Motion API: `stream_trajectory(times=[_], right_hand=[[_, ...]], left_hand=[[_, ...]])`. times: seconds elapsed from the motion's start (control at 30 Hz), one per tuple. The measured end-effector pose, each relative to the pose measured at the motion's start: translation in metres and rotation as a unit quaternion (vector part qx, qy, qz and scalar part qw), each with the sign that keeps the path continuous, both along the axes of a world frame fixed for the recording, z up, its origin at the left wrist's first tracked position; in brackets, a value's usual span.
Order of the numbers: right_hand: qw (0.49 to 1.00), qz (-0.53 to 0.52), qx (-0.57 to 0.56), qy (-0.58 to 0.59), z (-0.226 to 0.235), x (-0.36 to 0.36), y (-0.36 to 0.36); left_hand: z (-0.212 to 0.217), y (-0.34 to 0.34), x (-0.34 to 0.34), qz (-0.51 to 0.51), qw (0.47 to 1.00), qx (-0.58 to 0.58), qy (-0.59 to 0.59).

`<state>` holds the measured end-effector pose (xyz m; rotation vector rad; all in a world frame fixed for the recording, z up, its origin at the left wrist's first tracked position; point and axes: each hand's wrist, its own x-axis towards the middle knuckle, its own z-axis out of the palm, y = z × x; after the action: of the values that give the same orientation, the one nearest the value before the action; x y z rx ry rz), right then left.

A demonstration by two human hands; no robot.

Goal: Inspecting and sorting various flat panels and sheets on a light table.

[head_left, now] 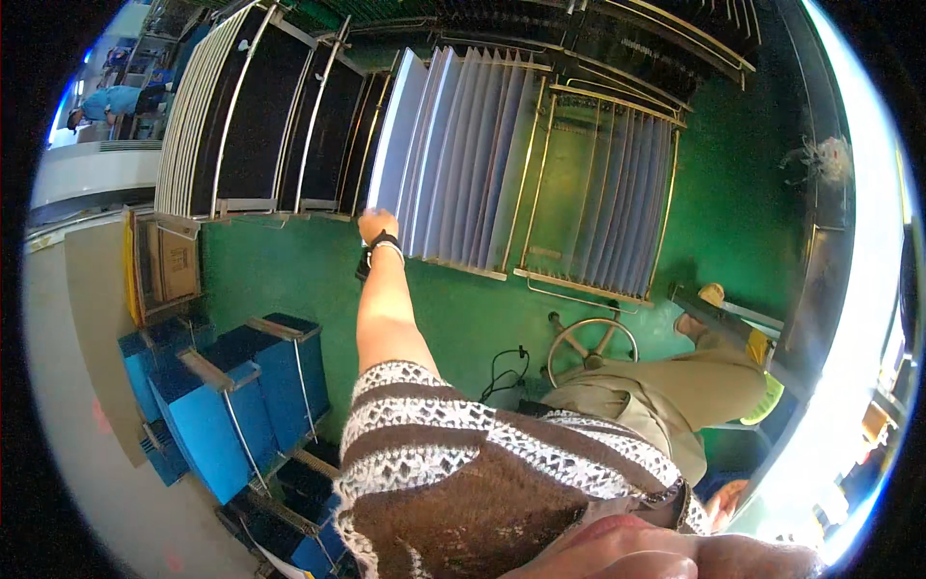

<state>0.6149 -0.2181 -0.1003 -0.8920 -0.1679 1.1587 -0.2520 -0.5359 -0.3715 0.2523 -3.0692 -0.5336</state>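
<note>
My left arm reaches forward, with a dark band and a pale bracelet at the wrist. My left hand (pixel 378 227) is closed at the near end of the leftmost pale, flat panel (pixel 397 145), and its fingers are partly hidden. That panel stands on edge in a metal rack (pixel 473 269) beside several similar thin panels (pixel 482 145), spaced apart like fins. At the lower right, a bit of what looks like my right hand (pixel 725 500) shows beside my body, close to a bright work surface; its fingers do not show clearly.
Another rack of greyish panels (pixel 627 193) stands to the right, and racks of dark panels (pixel 256 116) to the left. Blue panels in frames (pixel 207 415) sit at lower left. A wheeled stool base (pixel 590 349) and black cable (pixel 506 372) lie on the green floor. A person (pixel 111 101) is far left.
</note>
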Motion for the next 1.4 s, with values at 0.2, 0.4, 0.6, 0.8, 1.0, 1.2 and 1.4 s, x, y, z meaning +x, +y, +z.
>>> stream_trajectory(times=[0.2, 0.4, 0.6, 0.8, 1.0, 1.2, 1.4], right_hand=[[0.992, -0.076, -0.098, -0.01, 0.012, 0.002, 0.002], [0.984, -0.102, -0.145, -0.021, 0.02, -0.006, 0.009], [0.979, -0.107, -0.168, -0.05, 0.018, 0.023, 0.023], [0.974, -0.119, -0.169, -0.09, 0.018, 0.02, 0.016], [0.982, -0.098, -0.16, 0.011, 0.01, 0.038, 0.019], [0.989, 0.02, -0.131, 0.066, 0.016, -0.035, -0.011], [0.833, 0.462, -0.158, -0.26, 0.059, -0.169, -0.032]], left_hand=[[0.003, 0.015, -0.061, -0.055, 0.994, -0.093, 0.01], [-0.031, 0.017, -0.109, -0.06, 0.988, -0.116, -0.079], [-0.072, 0.005, -0.127, -0.091, 0.981, -0.138, -0.106], [-0.037, 0.023, -0.102, -0.095, 0.987, -0.124, 0.041], [0.076, -0.004, -0.116, -0.163, 0.96, -0.117, 0.196], [0.313, 0.01, -0.039, -0.223, 0.916, -0.111, 0.316], [0.491, 0.037, 0.066, -0.276, 0.874, -0.003, 0.401]])
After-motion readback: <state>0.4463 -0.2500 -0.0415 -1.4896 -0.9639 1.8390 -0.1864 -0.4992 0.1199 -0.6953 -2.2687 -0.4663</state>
